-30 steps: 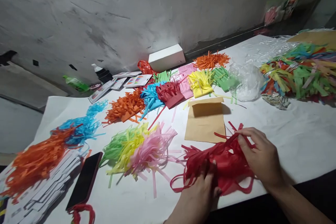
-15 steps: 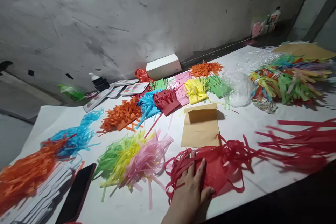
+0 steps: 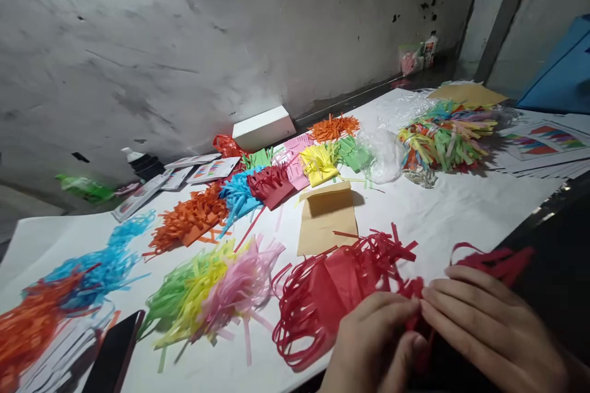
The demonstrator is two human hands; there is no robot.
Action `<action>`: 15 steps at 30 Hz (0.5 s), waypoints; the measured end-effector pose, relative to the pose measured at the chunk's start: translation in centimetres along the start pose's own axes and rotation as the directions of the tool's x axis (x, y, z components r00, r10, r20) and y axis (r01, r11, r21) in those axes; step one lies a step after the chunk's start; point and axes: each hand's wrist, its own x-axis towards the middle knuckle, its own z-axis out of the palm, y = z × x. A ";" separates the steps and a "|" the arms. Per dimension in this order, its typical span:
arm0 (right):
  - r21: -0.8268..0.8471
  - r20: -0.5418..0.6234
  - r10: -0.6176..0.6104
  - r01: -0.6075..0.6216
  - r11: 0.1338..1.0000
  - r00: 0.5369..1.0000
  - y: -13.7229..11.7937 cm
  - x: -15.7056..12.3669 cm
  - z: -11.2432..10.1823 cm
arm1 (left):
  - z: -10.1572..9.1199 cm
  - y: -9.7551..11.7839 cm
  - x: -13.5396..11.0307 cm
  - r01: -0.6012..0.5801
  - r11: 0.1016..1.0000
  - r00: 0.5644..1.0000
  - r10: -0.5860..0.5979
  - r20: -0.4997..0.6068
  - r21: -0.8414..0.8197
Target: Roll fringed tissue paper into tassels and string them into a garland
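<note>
At the table's front edge, my left hand (image 3: 375, 341) pinches a length of red fringed tissue paper (image 3: 413, 287) between thumb and forefinger. Right beside it, my right hand (image 3: 495, 325) is curled over the same paper, its fingertips meeting those of the left. Loose red strips stick out beyond the right hand's fingers. Part of the paper is hidden under both hands. Just left of them lies another red fringed sheet (image 3: 334, 279), its cut strips spread on the white table covering. Behind that sheet is an opened brown envelope (image 3: 327, 230).
Green, yellow and pink fringes (image 3: 212, 295) lie left of the hands, with a dark phone (image 3: 113, 353) beyond. Folded fringed papers (image 3: 271, 184) line the back before a white box (image 3: 263, 128). Multicoloured tassels (image 3: 447, 138) and printed sheets (image 3: 546, 141) sit at right.
My left hand has left the flat red sheet and moved right to grip the red fringe. My right hand has come into view on it. The camera view has shifted right.
</note>
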 end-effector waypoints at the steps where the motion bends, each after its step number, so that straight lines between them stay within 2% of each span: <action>1: 0.029 -0.037 0.015 -0.014 0.999 0.999 -0.7 0.3 0.3 | 0.7 0.1 0.5 0.128 0.983 0.992 -0.128 0.008 -0.134; 2: 0.069 -0.083 0.043 -0.037 0.997 0.996 -1.3 0.5 0.5 | 1.2 0.0 0.8 0.265 0.925 0.963 -0.268 0.025 -0.273; 4: 0.146 -0.161 0.114 -0.090 0.985 0.980 -2.2 0.6 1.0 | 1.7 -0.3 0.7 0.464 0.734 0.868 -0.489 0.088 -0.496; 5: 0.178 -0.189 0.152 -0.118 0.977 0.970 -2.5 0.7 1.2 | 1.7 -0.5 0.4 0.508 0.649 0.830 -0.544 0.121 -0.567; 7: 0.248 -0.241 0.187 -0.126 0.961 0.952 -2.8 1.0 1.6 | 1.8 -0.9 -0.3 0.529 0.555 0.798 -0.583 0.153 -0.642; 9: 0.312 -0.293 0.212 -0.116 0.943 0.932 -3.1 1.7 1.8 | 2.0 -1.3 -0.8 0.516 0.519 0.793 -0.590 0.151 -0.681; 11: 0.362 -0.331 0.264 -0.136 0.922 0.906 -3.4 2.5 1.8 | 2.6 -1.7 -1.1 0.470 0.514 0.810 -0.574 0.119 -0.718; 13: 0.388 -0.337 0.338 -0.197 0.900 0.879 -3.9 3.0 1.9 | 3.3 -2.1 -1.2 0.403 0.541 0.838 -0.543 0.060 -0.738; 15: 0.406 -0.336 0.396 -0.247 0.880 0.855 -4.5 3.0 2.2 | 3.9 -2.5 -1.2 0.322 0.621 0.872 -0.488 -0.031 -0.715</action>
